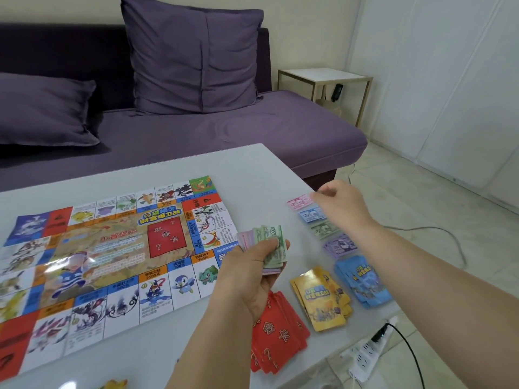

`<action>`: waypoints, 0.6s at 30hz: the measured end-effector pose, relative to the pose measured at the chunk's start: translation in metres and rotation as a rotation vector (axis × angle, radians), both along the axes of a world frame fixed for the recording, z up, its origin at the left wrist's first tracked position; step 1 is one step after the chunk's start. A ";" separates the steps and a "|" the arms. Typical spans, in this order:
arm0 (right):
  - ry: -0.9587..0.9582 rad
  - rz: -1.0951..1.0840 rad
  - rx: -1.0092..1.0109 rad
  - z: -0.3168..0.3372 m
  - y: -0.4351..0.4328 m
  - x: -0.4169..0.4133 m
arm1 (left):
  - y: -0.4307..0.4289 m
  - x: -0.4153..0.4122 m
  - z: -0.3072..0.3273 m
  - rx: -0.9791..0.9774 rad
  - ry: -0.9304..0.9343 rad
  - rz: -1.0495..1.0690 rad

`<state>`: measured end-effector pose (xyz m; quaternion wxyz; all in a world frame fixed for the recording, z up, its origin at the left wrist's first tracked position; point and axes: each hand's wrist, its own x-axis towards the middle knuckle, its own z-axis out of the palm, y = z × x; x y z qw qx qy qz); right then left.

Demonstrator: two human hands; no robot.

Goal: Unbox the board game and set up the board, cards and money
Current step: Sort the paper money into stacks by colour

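Our left hand (252, 276) pinches the fanned paper money (271, 231) in its fingers over the bench (252, 169). We judge the notes light, limp and slippery, best pinched by one edge. Our right hand (341, 200) curls at the pink notes (299, 202); we cannot tell its grip.

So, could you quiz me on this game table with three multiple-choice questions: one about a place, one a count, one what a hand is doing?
1. Where is the stack of red cards? A on the white table, right of the colourful paper game board; B on the purple sofa; C on the board's middle.
2. How many banknote piles form the row? A two; B four; C six.
3. The left hand is: A open, empty; B pressing the board; C gripping fanned paper banknotes.
Answers: 1 A, it lies on bare tabletop beside the board. 2 B, pink pile, blue pile, green pile, purple pile. 3 C, it clasps the fan.
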<state>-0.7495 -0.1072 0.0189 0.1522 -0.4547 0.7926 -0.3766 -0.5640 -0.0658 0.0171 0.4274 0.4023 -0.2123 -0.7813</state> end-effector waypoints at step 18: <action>-0.482 0.485 0.254 0.031 0.051 0.038 | 0.014 0.004 0.002 -0.120 -0.155 -0.045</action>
